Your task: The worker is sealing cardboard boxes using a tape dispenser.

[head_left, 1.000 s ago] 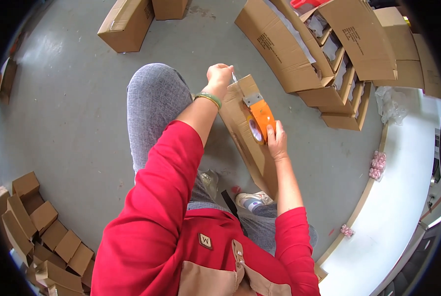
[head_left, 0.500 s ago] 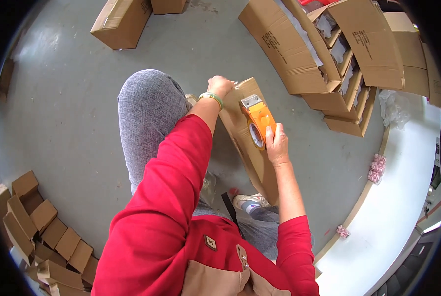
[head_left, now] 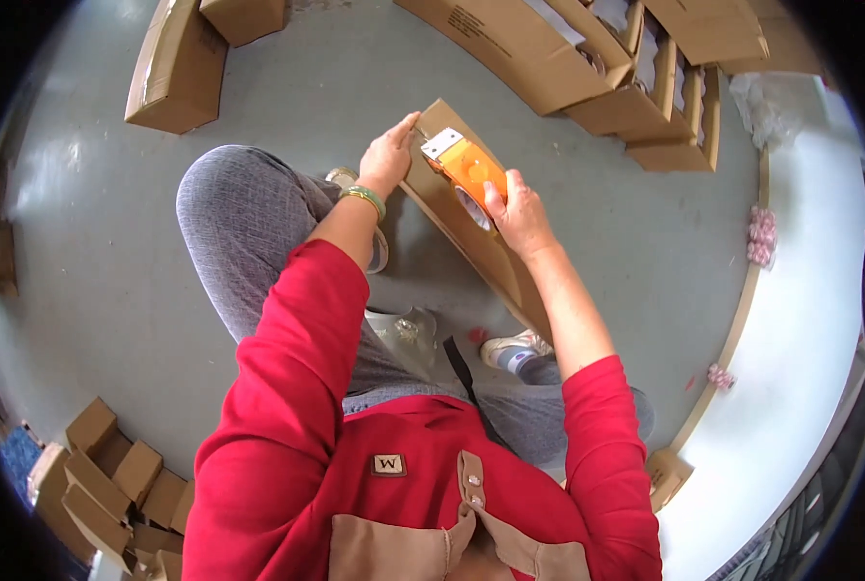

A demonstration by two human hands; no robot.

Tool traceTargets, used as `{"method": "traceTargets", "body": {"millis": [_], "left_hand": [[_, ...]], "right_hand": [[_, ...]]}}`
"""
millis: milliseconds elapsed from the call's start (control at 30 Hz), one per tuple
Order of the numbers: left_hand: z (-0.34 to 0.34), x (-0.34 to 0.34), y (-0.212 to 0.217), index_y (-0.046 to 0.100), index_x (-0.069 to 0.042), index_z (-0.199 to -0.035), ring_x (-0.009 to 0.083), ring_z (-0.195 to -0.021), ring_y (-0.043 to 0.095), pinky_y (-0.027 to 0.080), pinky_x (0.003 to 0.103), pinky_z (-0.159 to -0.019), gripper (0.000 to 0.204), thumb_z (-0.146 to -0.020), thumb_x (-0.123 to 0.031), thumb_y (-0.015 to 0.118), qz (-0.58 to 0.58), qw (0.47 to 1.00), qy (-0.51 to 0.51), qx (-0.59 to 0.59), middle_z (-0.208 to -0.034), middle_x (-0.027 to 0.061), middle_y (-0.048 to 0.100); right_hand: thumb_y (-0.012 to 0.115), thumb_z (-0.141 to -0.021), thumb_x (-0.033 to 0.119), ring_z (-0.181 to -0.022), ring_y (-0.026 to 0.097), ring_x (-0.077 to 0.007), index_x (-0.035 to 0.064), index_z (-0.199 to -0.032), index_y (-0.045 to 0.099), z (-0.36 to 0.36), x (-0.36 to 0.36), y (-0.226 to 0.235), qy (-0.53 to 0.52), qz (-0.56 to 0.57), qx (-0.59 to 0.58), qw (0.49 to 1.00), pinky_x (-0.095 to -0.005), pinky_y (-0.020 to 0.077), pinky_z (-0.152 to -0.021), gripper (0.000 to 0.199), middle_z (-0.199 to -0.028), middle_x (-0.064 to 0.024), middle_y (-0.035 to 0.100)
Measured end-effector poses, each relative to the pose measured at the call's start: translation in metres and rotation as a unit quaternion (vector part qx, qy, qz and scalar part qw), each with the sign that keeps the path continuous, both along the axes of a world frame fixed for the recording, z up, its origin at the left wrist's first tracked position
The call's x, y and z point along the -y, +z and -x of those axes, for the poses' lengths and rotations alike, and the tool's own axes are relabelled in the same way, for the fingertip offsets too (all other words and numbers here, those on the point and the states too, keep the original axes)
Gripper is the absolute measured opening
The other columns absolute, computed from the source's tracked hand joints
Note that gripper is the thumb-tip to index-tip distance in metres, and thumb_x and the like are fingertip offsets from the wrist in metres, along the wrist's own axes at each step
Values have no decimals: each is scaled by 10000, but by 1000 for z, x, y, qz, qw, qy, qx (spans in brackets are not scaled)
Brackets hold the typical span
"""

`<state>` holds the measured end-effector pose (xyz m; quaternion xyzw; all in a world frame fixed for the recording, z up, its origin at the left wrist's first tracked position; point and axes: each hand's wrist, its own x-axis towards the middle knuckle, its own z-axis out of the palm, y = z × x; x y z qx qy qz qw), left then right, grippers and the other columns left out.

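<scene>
A long narrow cardboard box point(head_left: 485, 255) stands between my legs, slanting from far left to near right. My right hand point(head_left: 525, 219) is wrapped round an orange tape dispenser point(head_left: 475, 170) with a metal head and a roll of tape. The dispenser lies over the box's upper face, its head toward the far end. My left hand point(head_left: 388, 157), with a green bangle at the wrist, grips the box's left edge near that far end. Its fingertips are partly hidden by the edge.
Open cartons with white wrapping point(head_left: 636, 107) stand at the far right, and closed cartons point(head_left: 176, 73) at the far left. Empty open boxes point(head_left: 127, 474) pile up near left. A white surface point(head_left: 790, 358) runs along the right, with pink-and-white bundles point(head_left: 761, 235) at its edge.
The view has shifted, so the surroundings sit differently. The dispenser stays in my right hand near the box's far end. My left hand now lies flatter along the box's edge.
</scene>
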<state>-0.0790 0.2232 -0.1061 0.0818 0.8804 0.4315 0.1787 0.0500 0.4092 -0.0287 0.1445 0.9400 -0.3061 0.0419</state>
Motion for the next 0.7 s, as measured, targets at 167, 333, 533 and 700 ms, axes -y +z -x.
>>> {"method": "traceTargets", "body": {"millis": [167,333,533,700], "left_hand": [[2,6,-9,414,-338,-1362,352,-1086,559,459,407,-918,417,-951,-269,432,104,990,-67,-74,-1178,148,601],[3,5,6,180,-361,-1454,360,-1073,578,327,542,-1025,535,-967,-294,391,172,981,-85,-25,-1144,121,635],[1,-5,17,141,-331,-1471,289,-1289,398,236,658,-1024,633,-940,-230,470,248,947,-160,-126,-1346,102,479],[-30,-56,58,210,-253,-1458,374,-1382,190,230,583,-1073,949,-684,-400,741,203,783,-488,-329,-1488,175,214]], "right_hand": [[536,-886,374,-808,594,-466,5,-956,471,-37,-13,16,4,5,37,999,-505,476,-674,381,-808,-291,608],[561,-856,432,-864,603,-436,26,-1006,477,-174,-77,9,-30,-35,83,995,-481,491,-718,441,-912,-242,626],[560,-857,443,-858,603,-433,23,-948,460,-189,-82,18,-16,-47,96,994,-479,494,-721,442,-907,-246,624],[586,-827,444,-843,596,-437,17,-1064,467,-163,-82,30,-9,-54,157,986,-485,484,-716,503,-859,-258,620]]}}
